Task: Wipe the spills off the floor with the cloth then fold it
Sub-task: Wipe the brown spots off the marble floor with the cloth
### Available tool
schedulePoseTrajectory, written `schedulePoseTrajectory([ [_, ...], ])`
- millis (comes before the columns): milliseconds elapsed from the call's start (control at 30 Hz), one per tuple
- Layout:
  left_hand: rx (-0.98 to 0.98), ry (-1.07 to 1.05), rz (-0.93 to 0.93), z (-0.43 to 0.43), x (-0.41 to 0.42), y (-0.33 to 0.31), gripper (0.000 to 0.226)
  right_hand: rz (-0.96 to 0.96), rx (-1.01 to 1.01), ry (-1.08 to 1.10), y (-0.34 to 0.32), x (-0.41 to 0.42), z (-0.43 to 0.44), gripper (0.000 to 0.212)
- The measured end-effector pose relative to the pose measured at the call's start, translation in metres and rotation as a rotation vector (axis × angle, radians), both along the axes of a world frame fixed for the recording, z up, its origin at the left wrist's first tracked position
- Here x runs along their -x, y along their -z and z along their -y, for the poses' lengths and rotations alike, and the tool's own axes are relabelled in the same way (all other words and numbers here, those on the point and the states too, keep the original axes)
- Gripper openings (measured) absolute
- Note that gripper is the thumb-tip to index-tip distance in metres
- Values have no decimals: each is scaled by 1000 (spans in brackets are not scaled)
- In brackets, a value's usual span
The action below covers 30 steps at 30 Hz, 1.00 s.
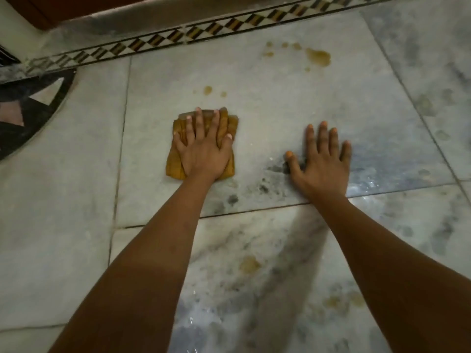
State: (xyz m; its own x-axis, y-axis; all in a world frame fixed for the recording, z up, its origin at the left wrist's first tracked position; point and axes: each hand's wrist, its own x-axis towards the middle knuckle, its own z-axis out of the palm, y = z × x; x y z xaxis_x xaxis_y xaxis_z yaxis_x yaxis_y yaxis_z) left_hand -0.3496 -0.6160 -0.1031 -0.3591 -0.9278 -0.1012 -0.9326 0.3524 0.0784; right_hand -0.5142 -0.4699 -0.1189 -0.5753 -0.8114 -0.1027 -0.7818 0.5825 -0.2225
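Marble floor (280, 103), brown spills (318, 57) scattered ahead and near knees. Left hand (204, 151) flat on folded ochre cloth (229, 123), fingers spread, pressing to soak. Right hand (321, 159) empty, fingers splayed on tile, likely bracing weight.

The floor (293, 103) is laid in smooth, veined grey marble slabs, polished and glossy where light is reflected. The cloth (178, 164) is seen as soft, matt ochre fabric, creased in folds. The spills (318, 57) are shown as thin, wet, amber-brown patches.
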Motion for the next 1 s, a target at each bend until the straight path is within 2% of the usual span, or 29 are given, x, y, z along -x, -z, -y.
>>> schedulePoseTrajectory([
  [133,-20,-186,-22,57,18,-1,59,4,21,14,-1,-2,-3,78],
  [333,-127,-82,-6,139,56,-12,60,21,3,23,-4,-2,-1,80],
  [500,-131,338,-31,99,97,-12,54,25,0,42,-6,-4,1,78],
  [600,-80,746,-54,84,59,-10,55,25,16,45,-5,-4,1,77],
  [667,-54,882,-66,91,31,-7,57,22,32,49,-4,-4,0,76],
  [700,-38,826,-71,99,26,-5,55,18,46,51,-4,-4,0,75],
  [767,-22,553,-64,116,39,-4,53,14,71,47,-3,-4,0,74],
  [867,-66,172,-36,146,97,-10,52,27,96,57,0,-4,-1,74],
  [933,-178,99,-35,164,137,-17,55,21,107,65,0,-5,0,74],
  [1000,-245,146,-40,168,171,-20,56,17,113,67,1,-5,0,73],
])
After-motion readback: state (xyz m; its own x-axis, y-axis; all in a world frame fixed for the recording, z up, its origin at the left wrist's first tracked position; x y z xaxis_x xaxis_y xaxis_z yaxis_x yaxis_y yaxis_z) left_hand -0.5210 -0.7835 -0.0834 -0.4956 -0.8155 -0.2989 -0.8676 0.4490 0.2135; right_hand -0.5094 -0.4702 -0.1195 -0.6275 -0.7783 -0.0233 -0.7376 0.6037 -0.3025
